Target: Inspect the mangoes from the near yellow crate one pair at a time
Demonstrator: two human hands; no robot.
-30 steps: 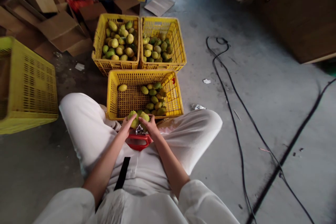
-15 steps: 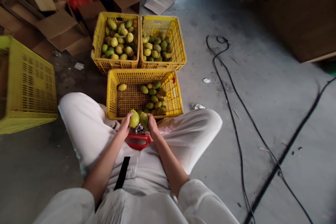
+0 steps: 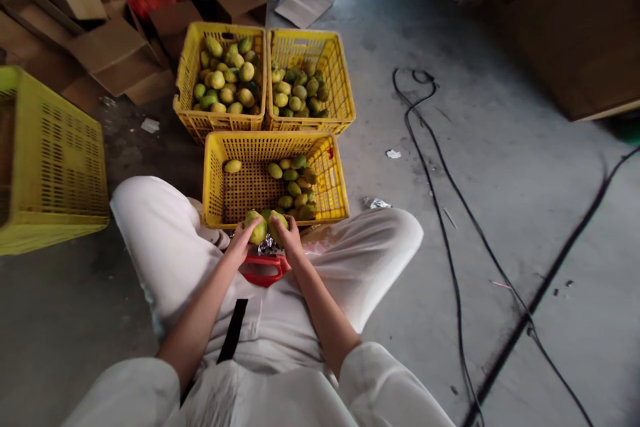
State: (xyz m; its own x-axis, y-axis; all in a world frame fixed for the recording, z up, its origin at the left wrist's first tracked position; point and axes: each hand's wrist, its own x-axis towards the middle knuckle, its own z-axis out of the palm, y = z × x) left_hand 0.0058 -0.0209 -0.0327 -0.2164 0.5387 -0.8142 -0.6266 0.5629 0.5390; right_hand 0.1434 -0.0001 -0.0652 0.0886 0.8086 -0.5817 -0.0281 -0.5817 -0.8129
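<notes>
My left hand (image 3: 241, 240) is closed round a yellow-green papaya (image 3: 257, 229). Another papaya (image 3: 275, 224) sits in the grip of my right hand (image 3: 291, 239), right beside the first. Both are held at the near rim of a yellow plastic crate (image 3: 235, 197) between my knees. Inside it, several papayas (image 3: 294, 188) cluster along the right side, and a single yellow one (image 3: 233, 166) lies at the back left. Under my hands are crumpled foil (image 3: 270, 246) and a red plastic handle-like piece (image 3: 260, 278).
Behind stand two more yellow crates, the left (image 3: 220, 121) and the right (image 3: 340, 80), both holding papayas. A larger yellow crate (image 3: 60, 160) is at far left. Cardboard boxes (image 3: 113, 57) pile up behind it. Black cables (image 3: 445, 207) cross the floor on the right.
The papaya in my right hand has turned, and my right thumb now lies across its top. My left hand's grip and papaya have shifted slightly. The crates have not moved.
</notes>
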